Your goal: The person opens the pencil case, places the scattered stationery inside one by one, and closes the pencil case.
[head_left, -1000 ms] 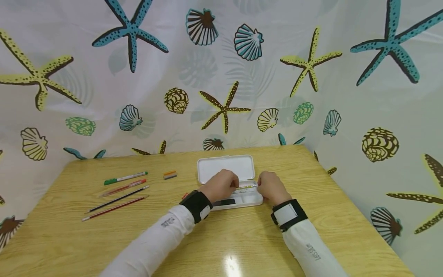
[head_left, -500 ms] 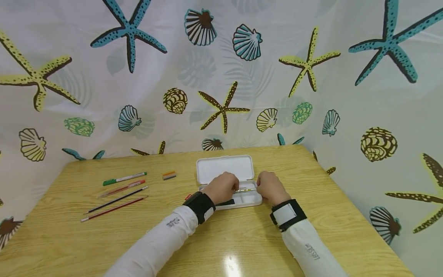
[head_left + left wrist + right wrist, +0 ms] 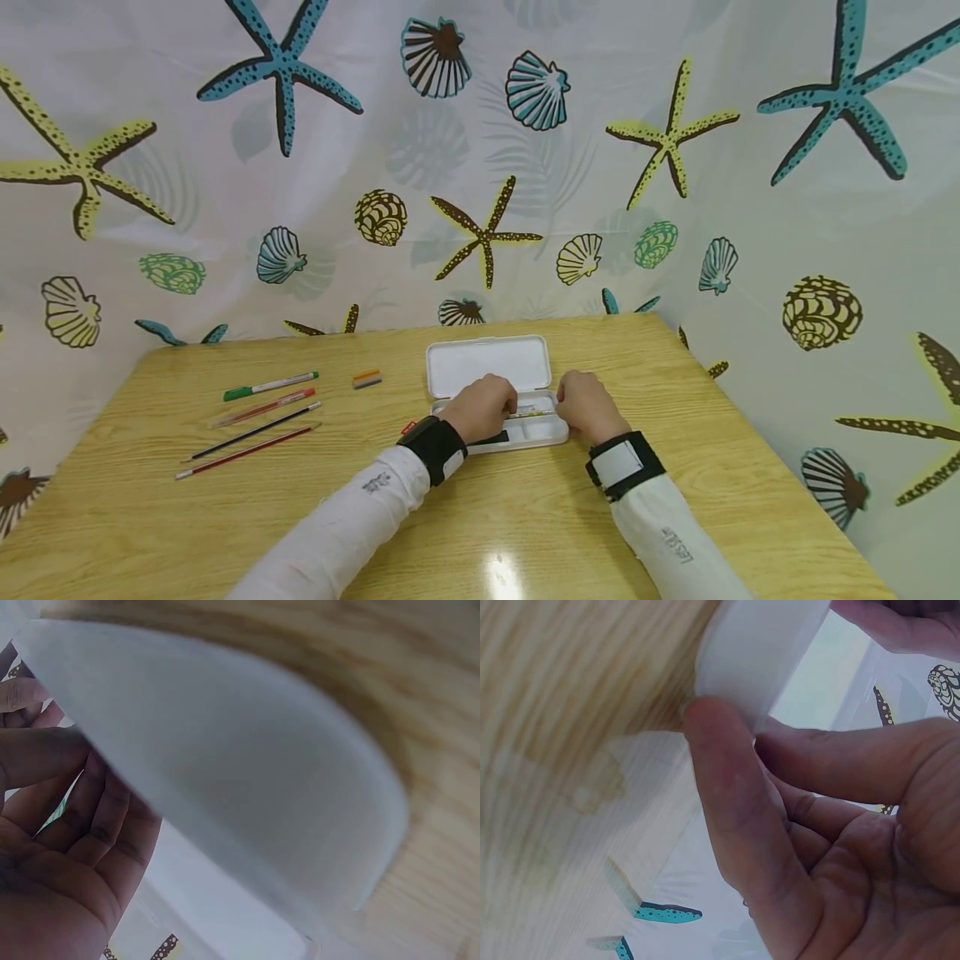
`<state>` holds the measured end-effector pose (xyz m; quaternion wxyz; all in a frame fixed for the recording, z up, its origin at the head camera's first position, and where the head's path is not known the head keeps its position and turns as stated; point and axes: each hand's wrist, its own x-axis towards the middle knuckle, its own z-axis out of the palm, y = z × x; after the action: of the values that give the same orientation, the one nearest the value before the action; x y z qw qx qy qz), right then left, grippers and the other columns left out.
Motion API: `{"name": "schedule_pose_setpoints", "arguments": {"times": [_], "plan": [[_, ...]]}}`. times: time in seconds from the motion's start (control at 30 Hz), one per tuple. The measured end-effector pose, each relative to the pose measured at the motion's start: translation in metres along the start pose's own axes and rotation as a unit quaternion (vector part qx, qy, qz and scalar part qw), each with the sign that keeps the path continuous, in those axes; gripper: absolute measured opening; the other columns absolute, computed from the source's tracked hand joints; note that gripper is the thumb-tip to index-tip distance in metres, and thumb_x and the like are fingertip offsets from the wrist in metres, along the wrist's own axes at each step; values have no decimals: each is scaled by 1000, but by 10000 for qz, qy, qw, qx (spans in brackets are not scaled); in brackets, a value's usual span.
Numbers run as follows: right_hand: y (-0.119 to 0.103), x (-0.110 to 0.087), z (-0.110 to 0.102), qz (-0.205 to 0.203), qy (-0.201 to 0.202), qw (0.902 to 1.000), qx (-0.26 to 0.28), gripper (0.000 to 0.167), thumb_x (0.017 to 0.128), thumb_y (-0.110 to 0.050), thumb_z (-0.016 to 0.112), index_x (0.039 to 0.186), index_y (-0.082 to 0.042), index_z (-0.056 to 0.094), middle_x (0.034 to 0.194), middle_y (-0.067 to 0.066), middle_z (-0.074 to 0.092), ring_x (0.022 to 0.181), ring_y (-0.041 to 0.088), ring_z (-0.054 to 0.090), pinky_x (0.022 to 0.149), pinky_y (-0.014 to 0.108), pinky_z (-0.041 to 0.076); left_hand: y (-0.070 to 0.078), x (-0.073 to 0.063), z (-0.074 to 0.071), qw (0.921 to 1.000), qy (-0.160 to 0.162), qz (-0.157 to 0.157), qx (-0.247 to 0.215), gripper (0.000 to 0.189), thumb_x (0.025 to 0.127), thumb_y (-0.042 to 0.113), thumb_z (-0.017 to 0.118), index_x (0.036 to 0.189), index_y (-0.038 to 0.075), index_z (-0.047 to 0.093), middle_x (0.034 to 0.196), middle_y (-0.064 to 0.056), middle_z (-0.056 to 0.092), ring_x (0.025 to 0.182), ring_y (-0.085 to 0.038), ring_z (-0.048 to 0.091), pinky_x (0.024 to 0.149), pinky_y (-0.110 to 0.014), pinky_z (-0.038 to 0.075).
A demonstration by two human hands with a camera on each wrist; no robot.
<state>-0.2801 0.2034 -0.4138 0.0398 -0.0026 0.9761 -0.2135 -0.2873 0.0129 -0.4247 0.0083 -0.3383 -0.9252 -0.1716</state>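
Observation:
A white pencil case point(image 3: 538, 432) lies on the table with its lid point(image 3: 487, 367) folded back. My left hand point(image 3: 480, 407) is over the case, its curled fingers pinching the end of a thin, yellowish pencil-like stick point(image 3: 534, 412) that lies across the inside. The left wrist view shows the case's wall point(image 3: 247, 757) covering those fingertips. At the right end, my right hand point(image 3: 588, 407) grips the case's rounded corner point(image 3: 757, 656) between thumb and finger. A dark flat piece point(image 3: 492, 438) sits in the front compartment, partly hidden by the left hand.
To the left lie a green marker point(image 3: 270, 387), a red pen point(image 3: 266, 407), a dark pencil point(image 3: 255, 432) and a red pencil point(image 3: 247, 452). Small orange and grey pieces point(image 3: 367, 380) rest nearer the case. A patterned cloth point(image 3: 337, 167) hangs behind the table.
My left hand has shifted slightly right and nearer to me, and the stick has come down lower in the case, lying flatter. My right hand has stayed at the corner.

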Motion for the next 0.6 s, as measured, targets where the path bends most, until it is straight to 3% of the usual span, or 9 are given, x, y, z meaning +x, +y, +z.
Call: {"name": "schedule_pose_setpoints", "arguments": {"times": [0.6], "plan": [[-3, -5, -2, -168, 123, 9997, 99, 9, 81, 5, 60, 75, -1, 62, 67, 7, 56, 54, 17, 52, 46, 24, 38, -6, -8, -4, 9998, 120, 132, -123, 18, 93, -1, 62, 91, 7, 78, 93, -4, 74, 83, -13, 67, 75, -27, 57]]}}
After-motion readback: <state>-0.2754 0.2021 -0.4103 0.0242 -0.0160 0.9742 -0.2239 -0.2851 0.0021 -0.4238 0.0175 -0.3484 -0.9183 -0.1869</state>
